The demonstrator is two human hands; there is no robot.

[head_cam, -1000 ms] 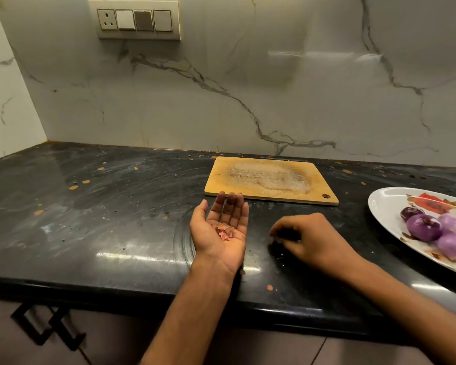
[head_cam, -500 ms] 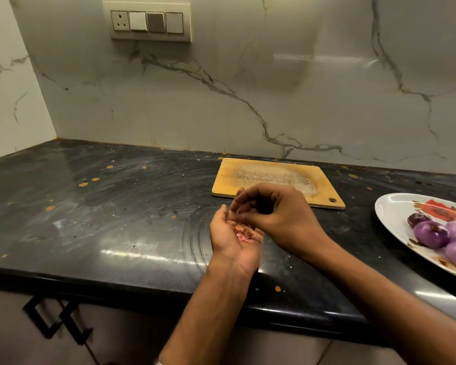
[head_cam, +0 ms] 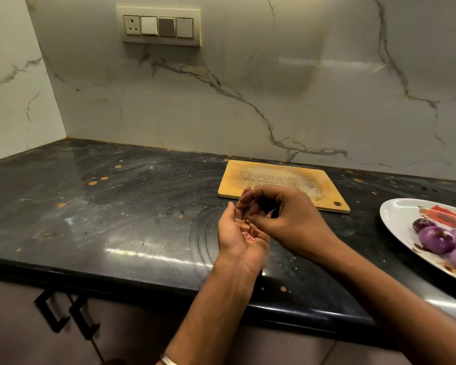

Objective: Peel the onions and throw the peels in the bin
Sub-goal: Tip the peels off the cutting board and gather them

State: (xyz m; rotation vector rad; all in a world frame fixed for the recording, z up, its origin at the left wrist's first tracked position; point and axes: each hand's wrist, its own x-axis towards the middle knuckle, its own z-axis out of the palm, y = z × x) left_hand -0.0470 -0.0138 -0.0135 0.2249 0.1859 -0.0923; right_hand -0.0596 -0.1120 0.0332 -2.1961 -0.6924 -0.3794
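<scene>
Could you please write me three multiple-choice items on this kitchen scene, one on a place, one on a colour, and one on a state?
1. Where do the peeled onions lie?
A. on the cutting board
B. on the white plate
C. in the cupped palm

2. What colour are the peeled onions?
A. purple
B. yellow
C. green

3. How is the left hand held?
A. flat, palm down on the counter
B. closed in a tight fist
C. palm up, cupping bits of onion peel

Answers:
1. B: they lie on the white plate at the right, while the cutting board carries none.
2. A: their skinless surface looks purple.
3. C: the palm faces up with peel scraps in it, and the right hand hangs over it.
</scene>
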